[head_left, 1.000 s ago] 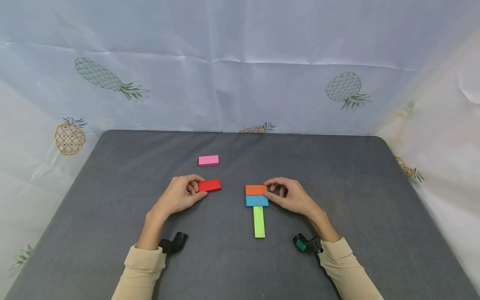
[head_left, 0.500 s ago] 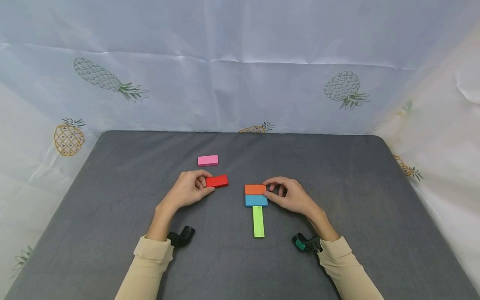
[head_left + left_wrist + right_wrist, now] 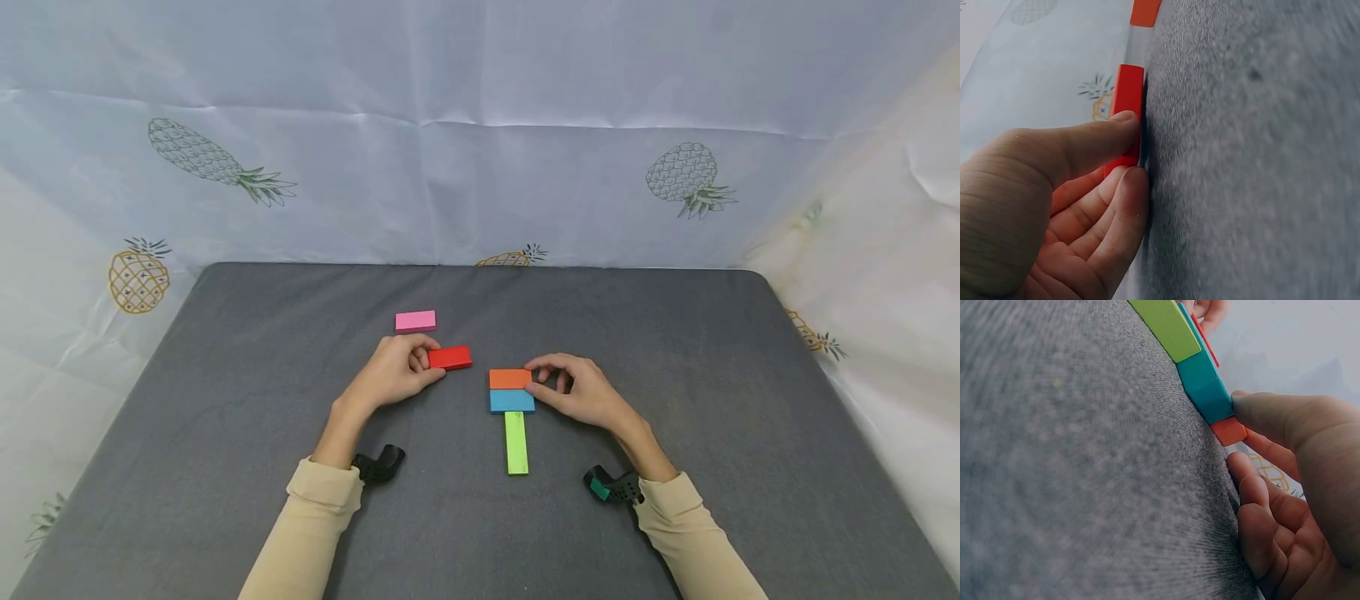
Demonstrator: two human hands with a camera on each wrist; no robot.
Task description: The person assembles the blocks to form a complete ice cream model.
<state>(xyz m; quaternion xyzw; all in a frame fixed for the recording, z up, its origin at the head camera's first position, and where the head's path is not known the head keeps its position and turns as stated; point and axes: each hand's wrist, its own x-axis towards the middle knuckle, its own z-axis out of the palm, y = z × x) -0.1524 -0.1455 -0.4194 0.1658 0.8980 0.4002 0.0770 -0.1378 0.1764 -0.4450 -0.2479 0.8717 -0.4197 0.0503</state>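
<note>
Left-hand fingers are curled on the near end of the red block, thumb on one long side and index on the other; the same pinch is seen at the left wrist. Right-hand fingers are pressed against the end of the orange block, thumb at the blue block corner, other fingers loosely curled, nothing lifted. Done so far, as judged: orange and blue are laid side by side, touching, with the green block butted below blue. Left: red is not yet joined, a gap remains to orange; the pink block lies untouched just beyond the left-hand fingers. Versus a second ago: red has been slid right and slightly away, toward orange; the right hand is unchanged.
</note>
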